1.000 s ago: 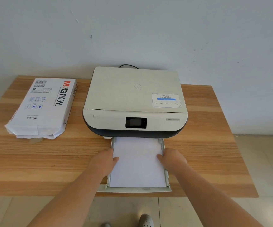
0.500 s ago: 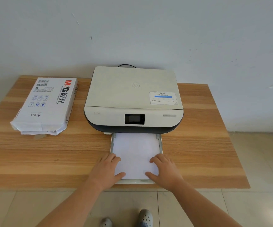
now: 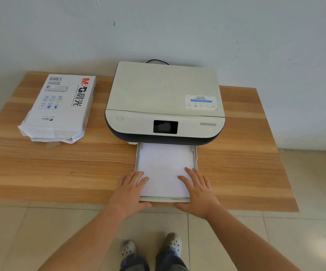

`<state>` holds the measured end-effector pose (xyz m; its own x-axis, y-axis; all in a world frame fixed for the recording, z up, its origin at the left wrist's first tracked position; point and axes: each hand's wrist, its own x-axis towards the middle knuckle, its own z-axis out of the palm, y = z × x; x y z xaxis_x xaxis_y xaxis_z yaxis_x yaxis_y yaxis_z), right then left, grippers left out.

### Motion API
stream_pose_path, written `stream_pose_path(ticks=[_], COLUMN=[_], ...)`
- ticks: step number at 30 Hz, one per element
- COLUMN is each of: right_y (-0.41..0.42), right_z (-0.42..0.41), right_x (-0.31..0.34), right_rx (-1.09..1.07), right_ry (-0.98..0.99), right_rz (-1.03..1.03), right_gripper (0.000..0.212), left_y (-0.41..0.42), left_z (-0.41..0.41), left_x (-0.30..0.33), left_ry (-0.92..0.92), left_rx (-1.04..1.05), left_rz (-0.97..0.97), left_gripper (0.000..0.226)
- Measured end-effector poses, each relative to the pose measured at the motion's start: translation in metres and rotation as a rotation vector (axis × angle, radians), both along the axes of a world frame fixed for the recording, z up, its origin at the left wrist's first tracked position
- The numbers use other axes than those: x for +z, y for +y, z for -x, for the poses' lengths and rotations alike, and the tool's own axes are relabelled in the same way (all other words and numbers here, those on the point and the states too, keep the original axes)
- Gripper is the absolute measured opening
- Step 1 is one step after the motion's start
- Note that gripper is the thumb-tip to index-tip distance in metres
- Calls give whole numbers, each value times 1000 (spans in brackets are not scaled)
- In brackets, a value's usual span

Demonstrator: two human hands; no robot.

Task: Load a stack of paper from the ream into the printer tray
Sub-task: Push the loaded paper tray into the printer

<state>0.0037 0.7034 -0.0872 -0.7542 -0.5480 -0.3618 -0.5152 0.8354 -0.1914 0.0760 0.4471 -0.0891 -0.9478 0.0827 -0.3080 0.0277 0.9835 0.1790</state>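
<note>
Both hands lie flat with fingers spread on the tray's near corners, gripping nothing: left hand (image 3: pixel 129 192), right hand (image 3: pixel 198 190). Paper (image 3: pixel 164 169) fills the tray (image 3: pixel 164 199), which juts from the printer (image 3: pixel 165 106). The ream (image 3: pixel 60 108) lies left of the printer.

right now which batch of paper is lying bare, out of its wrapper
The paper in the printer tray, under the left hand and right hand. The ream to the printer's left is still in its printed wrapper, torn open at the near end.
</note>
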Motion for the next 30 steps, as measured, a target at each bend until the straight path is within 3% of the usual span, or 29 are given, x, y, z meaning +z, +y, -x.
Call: stream_pose_path(ticks=[30], right_y=[-9], right_z=[20], right_x=[1], right_rx=[-90], right_ry=[110], right_rz=[-10], right_gripper=[99], left_y=[-1], left_z=[20], left_x=[9], left_ry=[111], left_rx=[89], left_rz=[52], left_gripper=[101])
